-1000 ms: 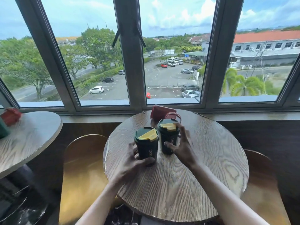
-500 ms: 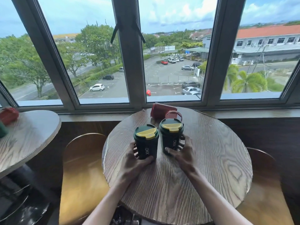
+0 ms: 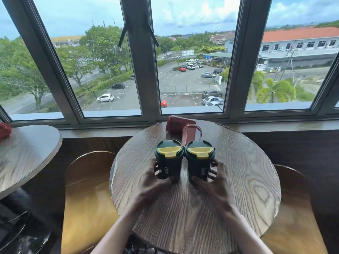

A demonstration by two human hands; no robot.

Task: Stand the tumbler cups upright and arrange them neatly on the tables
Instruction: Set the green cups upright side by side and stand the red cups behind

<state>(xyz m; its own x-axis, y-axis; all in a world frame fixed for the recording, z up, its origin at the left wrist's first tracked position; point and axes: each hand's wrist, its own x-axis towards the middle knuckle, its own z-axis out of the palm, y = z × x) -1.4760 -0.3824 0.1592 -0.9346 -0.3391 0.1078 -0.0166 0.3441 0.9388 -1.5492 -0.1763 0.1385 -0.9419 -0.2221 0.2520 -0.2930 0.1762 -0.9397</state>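
Two dark green tumblers with yellow lids stand upright side by side on the round wooden table (image 3: 238, 180). My left hand (image 3: 154, 186) wraps the base of the left green tumbler (image 3: 168, 160). My right hand (image 3: 212, 182) wraps the base of the right green tumbler (image 3: 199, 160). Their lids almost touch. Behind them, a red tumbler (image 3: 177, 124) lies on its side near the window. A second red tumbler (image 3: 190, 132) with a loop handle is right behind the green pair; I cannot tell if it is upright.
A second round table (image 3: 27, 154) stands at the left with a red object (image 3: 4, 130) at its far edge. Curved wooden chair backs sit at the left (image 3: 88, 195) and right (image 3: 293, 208) of the near table. The window sill (image 3: 275, 125) runs behind.
Both hands slid the green tumblers closer together and turned them, so the lids now line up and the logos face me. The camera came a little nearer.
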